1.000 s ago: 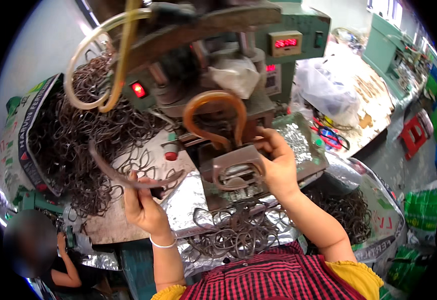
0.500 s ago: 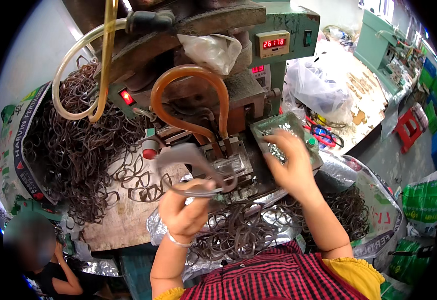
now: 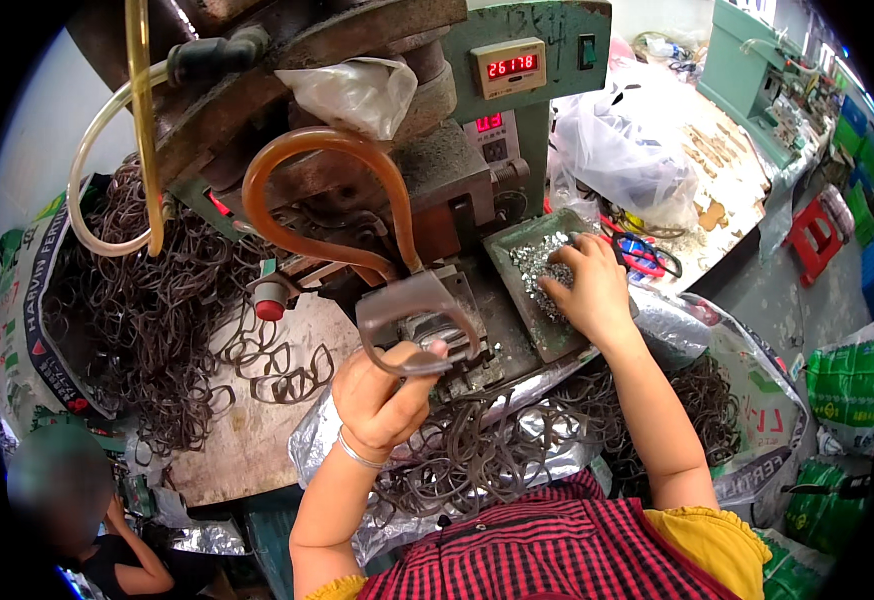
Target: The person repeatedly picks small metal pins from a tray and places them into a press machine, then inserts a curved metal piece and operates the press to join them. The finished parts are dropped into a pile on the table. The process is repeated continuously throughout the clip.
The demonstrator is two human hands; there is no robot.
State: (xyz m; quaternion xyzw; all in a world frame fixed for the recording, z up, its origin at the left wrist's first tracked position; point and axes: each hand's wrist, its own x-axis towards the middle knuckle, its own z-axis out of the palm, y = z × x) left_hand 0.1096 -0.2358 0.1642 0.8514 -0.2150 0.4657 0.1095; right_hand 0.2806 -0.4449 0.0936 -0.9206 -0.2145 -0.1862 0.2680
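A dark brown strap loop [image 3: 462, 318] is pinched between the thumb and fingers of my left hand [image 3: 382, 400], raised in front of the machine's metal work block [image 3: 435, 328]. The loop is slightly blurred. My right hand [image 3: 599, 292] reaches over a shallow green metal tray [image 3: 565, 343] right of the block. Its thumb and fingers are apart, with the tips at the small shiny metal pieces [image 3: 529, 262] heaped there. Whether any piece is between them is too small to tell.
An orange hose [image 3: 397, 200] arches over the block, near a red button [image 3: 270, 309]. Brown loops pile up on the left [image 3: 127, 300] and on silvery sheeting before me [image 3: 487, 450]. A clear plastic bag [image 3: 622, 160] lies behind the tray; another person [image 3: 107, 540] sits lower left.
My right hand has come down to the metal pieces in the tray. My left hand still holds the strap loop, its angle slightly changed. The view has shifted, so the machine appears further left.
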